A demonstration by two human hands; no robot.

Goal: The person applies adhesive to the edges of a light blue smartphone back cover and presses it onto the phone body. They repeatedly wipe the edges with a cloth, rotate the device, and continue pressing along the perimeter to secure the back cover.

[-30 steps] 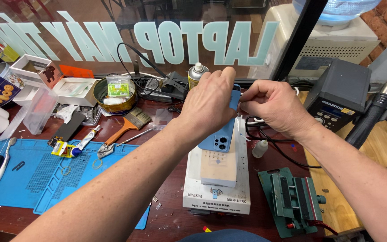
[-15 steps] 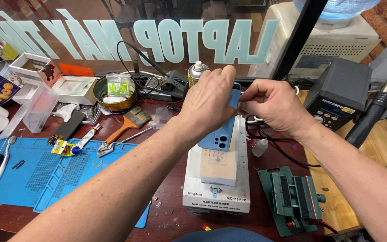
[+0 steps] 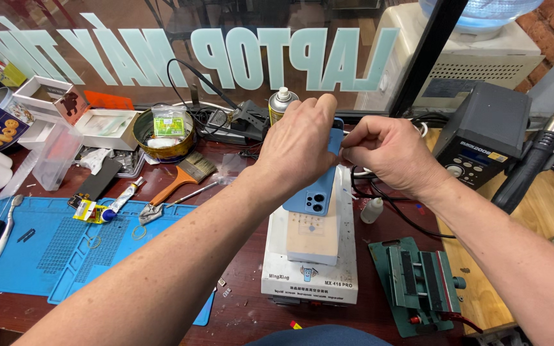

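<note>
While hands grip phone (image 3: 318, 182), brush (image 3: 181, 179) lies near.

Left hand (image 3: 302, 144) grips a blue phone (image 3: 313, 192), back side up, tilted above the white separator machine (image 3: 309, 263) near the workbench's (image 3: 245, 301) front edge. Right hand (image 3: 389, 154) pinches at the phone's upper right edge — fingertips touching it. Blue silicone mat (image 3: 46, 256) lies at the front left corner; brush (image 3: 184, 176) just behind it. Green fixture (image 3: 418, 282) sits right of the machine — grey soldering station (image 3: 482, 131) stands behind.
</note>
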